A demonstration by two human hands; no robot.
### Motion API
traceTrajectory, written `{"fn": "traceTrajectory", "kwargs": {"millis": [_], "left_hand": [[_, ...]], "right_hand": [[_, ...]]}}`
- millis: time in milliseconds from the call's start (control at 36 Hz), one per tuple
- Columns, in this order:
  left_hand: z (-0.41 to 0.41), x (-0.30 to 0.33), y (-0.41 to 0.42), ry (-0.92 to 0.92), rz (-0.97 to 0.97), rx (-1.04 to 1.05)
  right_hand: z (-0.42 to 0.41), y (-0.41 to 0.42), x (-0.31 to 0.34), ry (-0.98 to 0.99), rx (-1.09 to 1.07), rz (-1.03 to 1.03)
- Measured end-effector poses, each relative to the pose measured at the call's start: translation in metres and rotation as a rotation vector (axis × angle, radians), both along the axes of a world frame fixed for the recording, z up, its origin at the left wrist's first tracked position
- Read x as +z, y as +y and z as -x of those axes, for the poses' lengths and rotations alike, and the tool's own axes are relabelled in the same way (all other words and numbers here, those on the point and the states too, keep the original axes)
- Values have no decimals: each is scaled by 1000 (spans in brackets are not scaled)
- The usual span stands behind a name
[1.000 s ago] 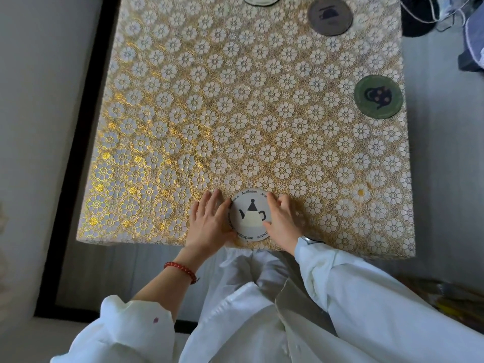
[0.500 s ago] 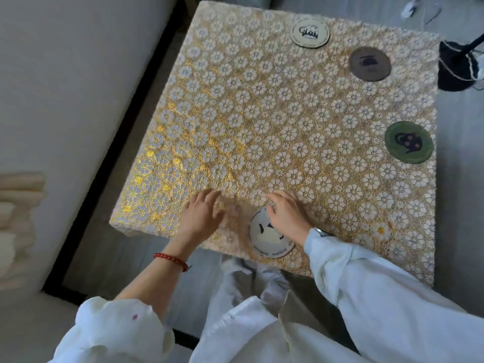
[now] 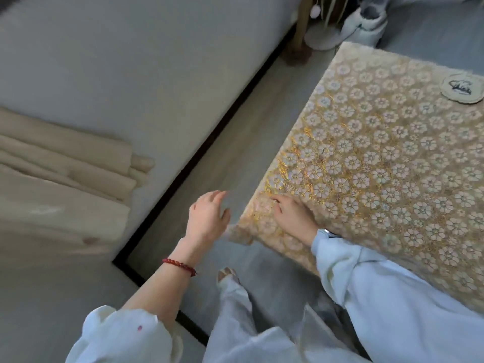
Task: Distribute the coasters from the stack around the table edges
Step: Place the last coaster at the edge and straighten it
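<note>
— Coasters: only one shows, a pale scalloped coaster [image 3: 462, 88] lying flat near the table's far edge, at the upper right of the view. No stack is visible anywhere.

— Where do the hands sit relative to it?

— Both are at the near left corner of the table [image 3: 366, 158], well apart from that coaster, which lies diagonally away to the right and forward. The right hand [image 3: 293, 214] rests palm-down on the flowered cloth just inside the corner; the left hand [image 3: 208, 214] hangs off the table, over the floor beside the corner, fingers loosely spread and holding nothing.

— Is the right hand holding a coaster?

— I cannot tell. It lies flat with fingers together, and anything under the palm is hidden; the picture is blurred.

— So which hand is nearer for the next placement?

— The right, I judge: it is already on the cloth, and the bare left edge runs forward from it. A round coaster has no long axis to line up, so only the position along that edge matters.
</note>
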State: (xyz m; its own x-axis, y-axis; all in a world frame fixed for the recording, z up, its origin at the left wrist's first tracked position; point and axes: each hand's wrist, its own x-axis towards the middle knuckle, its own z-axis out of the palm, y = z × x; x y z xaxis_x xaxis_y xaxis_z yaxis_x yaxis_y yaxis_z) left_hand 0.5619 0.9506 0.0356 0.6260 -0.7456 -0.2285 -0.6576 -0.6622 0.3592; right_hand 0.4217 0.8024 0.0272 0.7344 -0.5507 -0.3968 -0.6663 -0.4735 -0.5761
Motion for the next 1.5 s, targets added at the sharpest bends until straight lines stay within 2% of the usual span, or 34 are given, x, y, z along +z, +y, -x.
{"fn": "traceTrajectory", "kwargs": {"millis": [167, 361, 611, 778, 944, 1306, 1500], "left_hand": [[-98, 15, 38, -33, -39, -14], [-180, 18, 12, -16, -69, -99], [-260, 3, -111, 2, -120, -317], [-294, 7, -226, -56, -224, -576], [-289, 6, -334, -34, -239, -757], [-229, -15, -565, 101, -208, -1322], [-172, -11, -673, 61, -203, -1551]], "right_hand": [[-98, 36, 0, -15, -72, 24], [-162, 18, 0, 3, -86, 93], [-219, -74, -29, 23, -301, 97], [-245, -140, -32, 6, -511, 54], [-238, -195, -23, 22, -725, 44], [-196, -315, -20, 42, -1308, -12], [-165, -376, -6, 24, -1528, 43]]}}
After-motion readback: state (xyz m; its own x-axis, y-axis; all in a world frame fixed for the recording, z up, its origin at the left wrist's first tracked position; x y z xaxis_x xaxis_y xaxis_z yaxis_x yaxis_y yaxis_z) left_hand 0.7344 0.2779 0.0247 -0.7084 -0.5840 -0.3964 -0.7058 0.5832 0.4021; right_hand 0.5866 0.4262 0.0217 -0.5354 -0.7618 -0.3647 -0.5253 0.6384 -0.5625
